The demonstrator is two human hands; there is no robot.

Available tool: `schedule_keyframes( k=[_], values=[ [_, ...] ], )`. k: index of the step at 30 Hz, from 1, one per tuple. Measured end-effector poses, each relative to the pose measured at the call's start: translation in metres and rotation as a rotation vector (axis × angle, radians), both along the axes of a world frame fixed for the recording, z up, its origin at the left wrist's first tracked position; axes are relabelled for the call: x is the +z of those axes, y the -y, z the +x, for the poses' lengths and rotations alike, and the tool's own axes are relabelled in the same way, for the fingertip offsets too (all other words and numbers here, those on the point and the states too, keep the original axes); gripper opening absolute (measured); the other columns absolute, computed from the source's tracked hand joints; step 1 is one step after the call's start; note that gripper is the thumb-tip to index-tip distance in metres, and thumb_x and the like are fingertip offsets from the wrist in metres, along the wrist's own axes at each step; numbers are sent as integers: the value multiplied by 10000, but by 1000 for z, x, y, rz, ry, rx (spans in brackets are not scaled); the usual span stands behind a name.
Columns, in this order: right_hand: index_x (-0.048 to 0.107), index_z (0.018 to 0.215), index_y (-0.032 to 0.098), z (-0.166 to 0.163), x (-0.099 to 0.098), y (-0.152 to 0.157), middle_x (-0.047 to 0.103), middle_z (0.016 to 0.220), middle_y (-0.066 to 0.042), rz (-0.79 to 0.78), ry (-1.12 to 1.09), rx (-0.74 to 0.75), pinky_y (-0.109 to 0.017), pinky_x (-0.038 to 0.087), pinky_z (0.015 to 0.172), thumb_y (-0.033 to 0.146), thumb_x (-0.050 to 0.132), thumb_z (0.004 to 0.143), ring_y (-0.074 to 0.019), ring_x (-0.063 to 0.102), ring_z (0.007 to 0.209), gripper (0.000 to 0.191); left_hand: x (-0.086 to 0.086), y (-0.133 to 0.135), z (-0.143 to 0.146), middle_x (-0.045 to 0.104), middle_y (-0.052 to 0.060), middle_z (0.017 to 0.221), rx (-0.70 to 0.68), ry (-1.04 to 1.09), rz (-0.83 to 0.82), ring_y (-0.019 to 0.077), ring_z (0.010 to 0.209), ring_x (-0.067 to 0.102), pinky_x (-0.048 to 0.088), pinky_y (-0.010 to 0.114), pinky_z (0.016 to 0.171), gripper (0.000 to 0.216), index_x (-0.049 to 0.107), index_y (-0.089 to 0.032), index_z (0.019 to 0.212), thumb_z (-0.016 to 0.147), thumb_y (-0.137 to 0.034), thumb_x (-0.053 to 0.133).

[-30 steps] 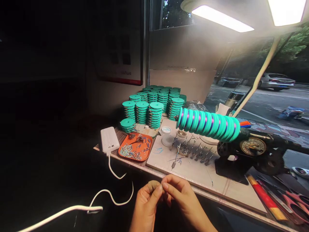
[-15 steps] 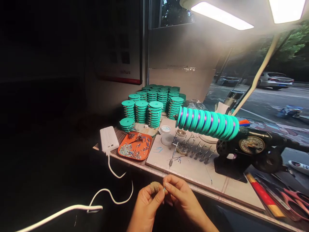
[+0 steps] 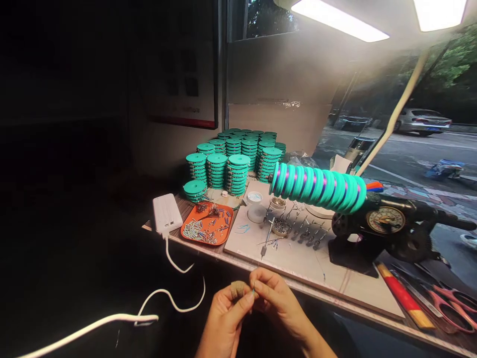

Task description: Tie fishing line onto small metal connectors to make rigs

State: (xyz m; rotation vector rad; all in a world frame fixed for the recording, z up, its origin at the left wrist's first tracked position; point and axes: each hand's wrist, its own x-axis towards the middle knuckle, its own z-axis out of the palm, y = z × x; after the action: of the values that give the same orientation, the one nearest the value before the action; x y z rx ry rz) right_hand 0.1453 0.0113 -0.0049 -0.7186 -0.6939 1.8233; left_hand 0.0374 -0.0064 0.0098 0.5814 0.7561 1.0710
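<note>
My left hand [image 3: 231, 311] and my right hand [image 3: 278, 301] meet in front of the bench edge, fingertips pinched together. Between the thumbs and forefingers shows a tiny thin blue piece [image 3: 254, 289]; its exact kind is too small to make out. A tan wrap [image 3: 237, 289] covers one finger of the left hand. From near the right fingertips a fine line rises to a small grey weight [image 3: 263, 251] at the board's front, joined to a spring-like metal piece [image 3: 267, 239]. The other fingers of both hands are curled and partly hidden.
An orange tray [image 3: 228, 233] of small parts and a white power bank [image 3: 167, 214] with a cable sit left. Teal spools [image 3: 238, 160] are stacked behind. A black winding machine [image 3: 387, 223] carries more spools. Scissors [image 3: 452, 311] lie right of the board [image 3: 357, 293].
The view has shifted slightly, moving the bench a little up and left. Both hands stay pinched together on the small blue piece, with only slight finger motion.
</note>
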Motion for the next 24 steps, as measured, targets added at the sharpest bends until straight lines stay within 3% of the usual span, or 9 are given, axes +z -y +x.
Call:
schedule_keyframes(
  k=[3, 5, 8, 11, 14, 17, 20, 24],
  values=[
    [582, 673, 163, 6, 7, 8, 500, 527, 50, 31, 65, -20, -173, 348, 461, 377, 746, 605, -56, 414, 446, 278, 2, 2, 0, 479, -18, 569, 7, 1, -23, 99, 592, 406, 363, 218, 600, 190, 586, -139, 554, 612, -259, 722],
    [621, 713, 167, 21, 12, 22, 511, 550, 44, 94, 272, -123, -169, 339, 454, 367, 725, 633, -61, 413, 461, 239, 6, 3, 0, 454, -27, 564, 24, -50, -16, 91, 576, 386, 353, 205, 575, 182, 591, -138, 563, 602, -251, 729],
    [651, 688, 186, 59, 11, 54, 585, 630, 10, 154, 720, -546, -199, 416, 568, 375, 685, 658, -120, 518, 591, 194, 15, 4, 1, 438, -26, 582, 38, -141, 37, 93, 589, 383, 353, 193, 567, 182, 589, -137, 548, 596, -239, 732],
    [678, 646, 186, 96, -2, 79, 664, 675, -32, -20, 925, -924, -250, 469, 657, 453, 694, 566, -198, 598, 687, 279, 23, 7, 6, 449, -17, 596, 10, -140, 49, 99, 605, 401, 366, 192, 575, 169, 597, -137, 544, 591, -235, 727],
    [697, 608, 166, 111, -20, 82, 681, 620, -59, -131, 931, -938, -274, 498, 583, 502, 704, 483, -231, 622, 638, 358, 28, 11, 12, 463, -18, 598, -53, -123, 1, 93, 599, 409, 368, 176, 569, 141, 621, -137, 590, 606, -239, 716],
    [703, 576, 153, 104, -34, 71, 678, 575, -66, -91, 901, -864, -276, 503, 528, 512, 701, 486, -226, 621, 576, 370, 30, 12, 16, 476, -21, 601, -79, -138, -17, 88, 604, 418, 375, 167, 589, 120, 641, -140, 618, 612, -235, 715],
    [707, 568, 149, 95, -41, 68, 684, 573, -71, -76, 892, -883, -275, 504, 508, 517, 698, 497, -219, 619, 545, 376, 30, 12, 19, 489, -18, 600, -70, -165, 4, 97, 622, 433, 382, 177, 619, 108, 663, -142, 638, 605, -229, 717],
    [714, 603, 151, 90, -42, 87, 690, 574, -69, -76, 943, -995, -253, 484, 439, 494, 678, 549, -198, 608, 477, 350, 30, 11, 23, 486, -16, 587, -91, -187, 16, 107, 629, 444, 380, 189, 620, 105, 660, -145, 614, 603, -233, 715]
  ],
)
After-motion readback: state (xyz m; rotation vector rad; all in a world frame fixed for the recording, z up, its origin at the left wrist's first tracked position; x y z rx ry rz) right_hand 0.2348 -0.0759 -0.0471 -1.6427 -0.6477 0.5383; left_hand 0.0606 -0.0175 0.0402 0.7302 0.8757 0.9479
